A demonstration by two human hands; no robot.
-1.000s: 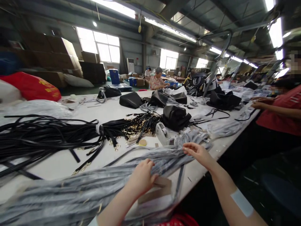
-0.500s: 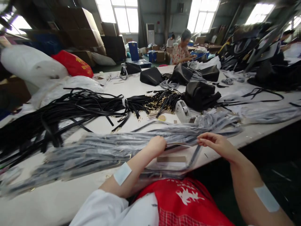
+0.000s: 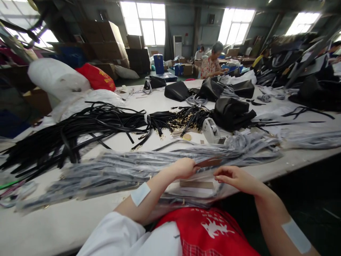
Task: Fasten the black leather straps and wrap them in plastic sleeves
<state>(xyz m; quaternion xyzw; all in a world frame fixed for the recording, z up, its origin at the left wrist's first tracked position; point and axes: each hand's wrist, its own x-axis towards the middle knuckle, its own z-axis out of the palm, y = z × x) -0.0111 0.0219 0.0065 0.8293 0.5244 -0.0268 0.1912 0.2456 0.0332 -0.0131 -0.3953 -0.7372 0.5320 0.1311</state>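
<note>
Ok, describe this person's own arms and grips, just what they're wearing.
The left grip and right grip are ungloved. The left arm has a white sleeve ending near the elbow; the right arm shows no sleeve. Each forearm carries a pale rectangular adhesive patch, left patch and right patch.

Table: long and white, being covered over most of its length
Near edge: a pile of grey wrapped straps is being carried lengthwise, with a cardboard piece being borne under its near side
Middle: black straps with gold clasps are being held in a tied bundle, fanned out to the left
Right of bundle: a tape dispenser is being flanked by black bags
Far left: clear plastic sheeting is being kept in a heap
</note>
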